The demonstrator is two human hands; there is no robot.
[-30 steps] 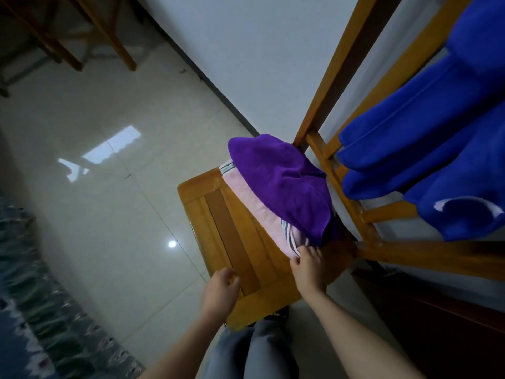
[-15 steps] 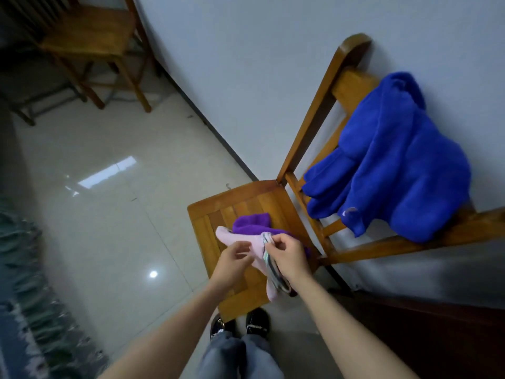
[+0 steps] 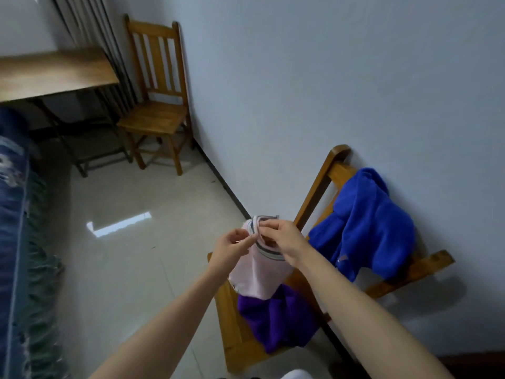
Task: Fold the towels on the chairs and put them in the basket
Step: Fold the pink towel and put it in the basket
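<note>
A pink towel (image 3: 255,274) with a striped border hangs in the air above the near wooden chair (image 3: 232,335). My left hand (image 3: 232,248) pinches its top edge on the left. My right hand (image 3: 284,239) grips the striped edge just beside it. A purple towel (image 3: 278,321) lies crumpled on the chair seat below. A blue towel (image 3: 366,225) is draped over the chair's backrest, against the wall. No basket is in view.
A second wooden chair (image 3: 155,105) stands at the far wall next to a wooden table (image 3: 52,72). A dark patterned blanket or bed edge (image 3: 19,242) runs along the left. Glossy tiled floor (image 3: 123,255) lies between.
Both hands have lifted the pink towel up off the chair seat, out from under the purple towel, which now lies alone on the seat. My view has risen and shows more of the room.
</note>
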